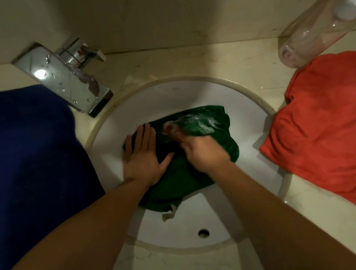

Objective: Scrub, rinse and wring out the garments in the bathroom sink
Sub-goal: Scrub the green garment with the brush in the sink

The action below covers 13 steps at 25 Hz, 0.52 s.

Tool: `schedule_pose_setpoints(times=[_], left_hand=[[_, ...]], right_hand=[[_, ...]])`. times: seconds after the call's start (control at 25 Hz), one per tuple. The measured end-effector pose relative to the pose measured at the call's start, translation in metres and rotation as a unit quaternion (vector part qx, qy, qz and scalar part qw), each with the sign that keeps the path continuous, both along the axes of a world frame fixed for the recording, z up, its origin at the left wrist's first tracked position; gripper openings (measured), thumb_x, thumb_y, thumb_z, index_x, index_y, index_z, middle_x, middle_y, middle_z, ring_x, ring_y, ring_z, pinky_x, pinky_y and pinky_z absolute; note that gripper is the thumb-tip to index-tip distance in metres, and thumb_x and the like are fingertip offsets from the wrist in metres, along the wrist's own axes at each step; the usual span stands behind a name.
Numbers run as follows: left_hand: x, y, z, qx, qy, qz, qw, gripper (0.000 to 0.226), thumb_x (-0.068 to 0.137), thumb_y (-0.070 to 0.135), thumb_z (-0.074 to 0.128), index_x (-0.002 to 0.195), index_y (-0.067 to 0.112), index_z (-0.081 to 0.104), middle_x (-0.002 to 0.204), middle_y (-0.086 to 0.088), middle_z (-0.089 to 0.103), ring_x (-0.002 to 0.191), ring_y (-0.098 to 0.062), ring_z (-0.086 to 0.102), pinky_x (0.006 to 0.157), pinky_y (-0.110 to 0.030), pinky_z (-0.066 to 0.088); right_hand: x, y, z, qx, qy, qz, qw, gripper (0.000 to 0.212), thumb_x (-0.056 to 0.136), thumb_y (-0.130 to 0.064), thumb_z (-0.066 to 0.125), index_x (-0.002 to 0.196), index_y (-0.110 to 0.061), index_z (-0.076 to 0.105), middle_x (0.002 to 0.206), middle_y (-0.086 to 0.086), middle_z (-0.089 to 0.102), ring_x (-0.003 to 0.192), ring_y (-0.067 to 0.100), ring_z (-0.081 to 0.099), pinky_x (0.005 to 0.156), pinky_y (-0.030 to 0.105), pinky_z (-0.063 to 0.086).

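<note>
Left hand (143, 157): flat, fingers straight, pressing the left edge of the green garment (176, 183); right hand (203, 152): just beside it, motion-blurred, fingers curled into a sudsy fold of the same garment, which lies in the white sink (255, 117) under both hands, its near part crossed by the forearms. Left of the left hand: dark blue cloth (28, 154); beyond it, chrome faucet (65, 79). Right of the right hand: orange-red garment (322, 126) on the countertop (168, 60); beyond it, clear plastic bottle (312, 34) lying on its side.
</note>
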<state>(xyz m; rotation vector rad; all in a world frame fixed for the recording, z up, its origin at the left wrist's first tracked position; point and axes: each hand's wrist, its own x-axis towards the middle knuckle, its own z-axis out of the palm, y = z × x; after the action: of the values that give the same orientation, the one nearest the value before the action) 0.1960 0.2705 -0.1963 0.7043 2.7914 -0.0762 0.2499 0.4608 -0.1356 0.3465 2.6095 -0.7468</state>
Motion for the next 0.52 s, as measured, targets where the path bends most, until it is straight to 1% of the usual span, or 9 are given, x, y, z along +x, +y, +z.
schedule_pose_setpoints(times=[0.04, 0.12, 0.2, 0.28, 0.32, 0.36, 0.4, 0.44, 0.52], left_hand=[[0.0, 0.0, 0.001, 0.008, -0.006, 0.0, 1.0, 0.097, 0.091, 0.078, 0.009, 0.162, 0.012, 0.003, 0.17, -0.006, -0.003, 0.156, -0.021, -0.01, 0.124, -0.046, -0.008], [0.0, 0.0, 0.003, 0.017, -0.016, -0.009, 1.0, 0.096, 0.092, 0.078, 0.009, 0.162, 0.013, 0.002, 0.17, -0.004, -0.005, 0.156, -0.02, -0.011, 0.124, -0.048, -0.008], [0.0, 0.002, 0.004, 0.021, -0.015, -0.008, 1.0, 0.095, 0.092, 0.078, 0.009, 0.162, 0.015, 0.002, 0.17, -0.003, -0.006, 0.156, -0.019, -0.011, 0.124, -0.048, -0.008], [-0.002, 0.004, 0.003, 0.019, -0.017, -0.004, 1.0, 0.095, 0.091, 0.078, 0.01, 0.162, 0.016, -0.001, 0.17, -0.003, -0.008, 0.156, -0.018, -0.013, 0.124, -0.048, -0.009], [-0.002, 0.003, 0.003, 0.016, -0.018, -0.004, 1.0, 0.095, 0.091, 0.077, 0.01, 0.162, 0.016, -0.001, 0.17, -0.003, -0.009, 0.155, -0.019, -0.013, 0.124, -0.048, -0.009], [-0.003, 0.002, 0.002, 0.013, -0.015, -0.002, 1.0, 0.094, 0.09, 0.077, 0.011, 0.162, 0.017, -0.001, 0.17, -0.003, -0.009, 0.155, -0.019, -0.013, 0.124, -0.048, -0.009], [-0.003, 0.001, 0.002, 0.01, -0.013, 0.0, 1.0, 0.094, 0.09, 0.077, 0.01, 0.162, 0.017, -0.001, 0.17, -0.003, -0.009, 0.155, -0.019, -0.014, 0.124, -0.048, -0.009], [-0.004, 0.001, 0.003, 0.008, -0.015, 0.001, 1.0, 0.094, 0.091, 0.077, 0.009, 0.161, 0.017, -0.002, 0.17, -0.003, -0.01, 0.155, -0.018, -0.015, 0.124, -0.048, -0.01], [-0.003, 0.003, 0.003, 0.005, -0.034, -0.007, 0.999, 0.093, 0.092, 0.078, 0.008, 0.161, 0.016, -0.004, 0.17, -0.002, -0.011, 0.155, -0.018, -0.016, 0.124, -0.047, -0.011]], right_hand=[[0.006, 0.031, 0.0, 0.039, -0.029, -0.047, 0.998, 0.045, 0.104, -0.038, 0.044, 0.144, -0.058, 0.039, 0.12, 0.017, 0.068, 0.098, 0.038, 0.066, 0.091, 0.047, 0.056], [0.028, 0.073, 0.011, 0.103, -0.04, -0.143, 0.983, 0.04, 0.105, -0.035, 0.047, 0.144, -0.045, 0.051, 0.122, 0.018, 0.068, 0.102, 0.041, 0.065, 0.092, 0.046, 0.054], [0.031, 0.059, 0.017, 0.085, -0.028, -0.19, 0.978, 0.04, 0.105, -0.035, 0.048, 0.144, -0.041, 0.054, 0.116, 0.02, 0.069, 0.1, 0.042, 0.065, 0.09, 0.045, 0.054], [0.007, 0.004, 0.013, 0.003, -0.027, -0.136, 0.99, 0.039, 0.106, -0.036, 0.046, 0.143, -0.048, 0.051, 0.1, 0.016, 0.068, 0.092, 0.038, 0.068, 0.082, 0.041, 0.056], [0.001, -0.023, 0.008, -0.036, -0.021, -0.081, 0.996, 0.04, 0.106, -0.037, 0.045, 0.143, -0.052, 0.047, 0.098, 0.015, 0.067, 0.091, 0.037, 0.068, 0.081, 0.04, 0.056], [0.0, -0.035, 0.004, -0.047, -0.013, -0.03, 0.998, 0.043, 0.105, -0.036, 0.044, 0.144, -0.056, 0.042, 0.1, 0.015, 0.068, 0.09, 0.037, 0.067, 0.081, 0.043, 0.057], [-0.001, -0.028, 0.004, -0.019, -0.013, -0.015, 1.0, 0.044, 0.105, -0.035, 0.044, 0.145, -0.056, 0.041, 0.104, 0.016, 0.069, 0.089, 0.037, 0.067, 0.081, 0.045, 0.057], [-0.001, -0.005, 0.003, 0.015, -0.021, -0.046, 0.999, 0.043, 0.106, -0.033, 0.044, 0.145, -0.052, 0.044, 0.107, 0.017, 0.07, 0.09, 0.038, 0.066, 0.083, 0.045, 0.057], [0.014, 0.047, 0.004, 0.073, -0.038, -0.137, 0.987, 0.042, 0.107, -0.032, 0.045, 0.147, -0.046, 0.048, 0.117, 0.021, 0.068, 0.101, 0.042, 0.065, 0.09, 0.044, 0.053]])
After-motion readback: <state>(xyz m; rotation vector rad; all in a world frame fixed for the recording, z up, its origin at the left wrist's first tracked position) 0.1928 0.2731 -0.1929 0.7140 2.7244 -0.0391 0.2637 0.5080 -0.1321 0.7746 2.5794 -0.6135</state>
